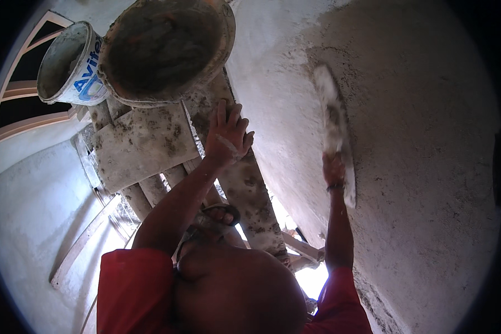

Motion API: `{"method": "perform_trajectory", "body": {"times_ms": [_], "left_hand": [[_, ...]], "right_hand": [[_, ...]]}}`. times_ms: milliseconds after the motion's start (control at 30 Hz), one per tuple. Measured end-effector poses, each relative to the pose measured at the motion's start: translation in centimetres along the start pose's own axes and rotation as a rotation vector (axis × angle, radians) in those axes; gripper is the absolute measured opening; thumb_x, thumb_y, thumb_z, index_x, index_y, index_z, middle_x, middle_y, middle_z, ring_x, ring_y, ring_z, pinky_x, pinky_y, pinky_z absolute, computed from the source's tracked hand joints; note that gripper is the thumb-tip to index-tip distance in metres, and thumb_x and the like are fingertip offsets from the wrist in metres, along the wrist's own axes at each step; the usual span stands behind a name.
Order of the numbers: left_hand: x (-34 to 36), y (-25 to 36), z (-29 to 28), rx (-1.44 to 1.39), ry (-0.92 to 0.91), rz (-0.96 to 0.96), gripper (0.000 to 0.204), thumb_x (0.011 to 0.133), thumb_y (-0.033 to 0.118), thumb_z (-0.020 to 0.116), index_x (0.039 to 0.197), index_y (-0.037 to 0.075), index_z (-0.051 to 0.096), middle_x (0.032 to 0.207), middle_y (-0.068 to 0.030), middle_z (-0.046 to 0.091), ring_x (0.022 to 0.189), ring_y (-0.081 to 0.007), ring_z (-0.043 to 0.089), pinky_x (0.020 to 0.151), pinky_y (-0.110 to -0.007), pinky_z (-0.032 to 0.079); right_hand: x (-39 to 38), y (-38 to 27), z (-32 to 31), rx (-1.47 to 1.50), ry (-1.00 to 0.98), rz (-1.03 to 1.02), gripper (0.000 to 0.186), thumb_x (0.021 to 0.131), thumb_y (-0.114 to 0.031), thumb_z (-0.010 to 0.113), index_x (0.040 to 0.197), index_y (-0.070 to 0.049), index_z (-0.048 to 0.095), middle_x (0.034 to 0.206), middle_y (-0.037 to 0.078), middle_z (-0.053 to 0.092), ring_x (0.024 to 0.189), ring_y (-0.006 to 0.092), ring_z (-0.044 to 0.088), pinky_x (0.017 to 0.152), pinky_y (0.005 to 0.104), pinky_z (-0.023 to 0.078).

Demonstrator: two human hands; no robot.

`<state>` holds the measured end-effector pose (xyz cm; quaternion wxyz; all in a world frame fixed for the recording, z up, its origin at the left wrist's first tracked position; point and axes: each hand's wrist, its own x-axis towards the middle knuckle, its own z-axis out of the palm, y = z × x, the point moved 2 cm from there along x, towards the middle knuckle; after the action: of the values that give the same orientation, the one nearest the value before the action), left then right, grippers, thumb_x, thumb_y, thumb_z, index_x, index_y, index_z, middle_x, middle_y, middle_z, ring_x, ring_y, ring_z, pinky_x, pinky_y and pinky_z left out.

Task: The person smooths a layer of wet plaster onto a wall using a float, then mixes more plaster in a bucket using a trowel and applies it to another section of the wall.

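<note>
My right hand (333,168) is closed round a long, narrow plastering float (329,114), which lies against the wall (417,150) on the right. Its far end is smeared by motion. Rough, darker grey plaster covers much of this wall, with a paler stretch to the left of the float. My left hand (227,133) is empty, fingers stretched out, over a mortar-stained plank (253,195). Whether it rests on the plank or hovers I cannot tell. Just beyond it stands a large round tub (110,86) holding wet grey mortar (161,53).
A white bucket (94,78) with blue lettering stands left of the tub. A mortar-spotted board (145,147) lies across scaffold planks with gaps between them. My sandalled foot (221,214) is on the planks. A wooden window frame (33,119) is at the far left.
</note>
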<state>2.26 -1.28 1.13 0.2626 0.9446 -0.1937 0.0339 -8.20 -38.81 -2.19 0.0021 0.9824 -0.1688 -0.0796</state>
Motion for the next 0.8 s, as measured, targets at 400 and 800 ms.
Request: {"method": "perform_trajectory", "body": {"times_ms": [400, 800], "left_hand": [[0.2, -0.1, 0.0, 0.053, -0.062, -0.021, 0.034, 0.084, 0.033, 0.064, 0.098, 0.002, 0.063, 0.131, -0.0185, 0.046, 0.131, -0.0482, 0.032, 0.108, -0.057, 0.03], [0.5, 0.4, -0.1, 0.036, -0.059, -0.021, 0.035, 0.081, 0.031, 0.068, 0.101, 0.003, 0.064, 0.131, -0.0187, 0.046, 0.131, -0.0488, 0.032, 0.105, -0.059, 0.032]], "right_hand": [[-12.5, 6.0, 6.0, -0.005, -0.406, 0.347, 0.05, 0.085, -0.054, 0.061, 0.104, -0.007, 0.059, 0.088, 0.027, 0.067, 0.086, 0.0487, 0.064, 0.075, 0.0578, 0.051], [10.0, -7.4, 2.6, 0.34, -0.086, 0.245, 0.063, 0.087, -0.06, 0.055, 0.115, -0.003, 0.059, 0.102, 0.032, 0.064, 0.099, 0.0499, 0.06, 0.081, 0.0554, 0.048]]}}
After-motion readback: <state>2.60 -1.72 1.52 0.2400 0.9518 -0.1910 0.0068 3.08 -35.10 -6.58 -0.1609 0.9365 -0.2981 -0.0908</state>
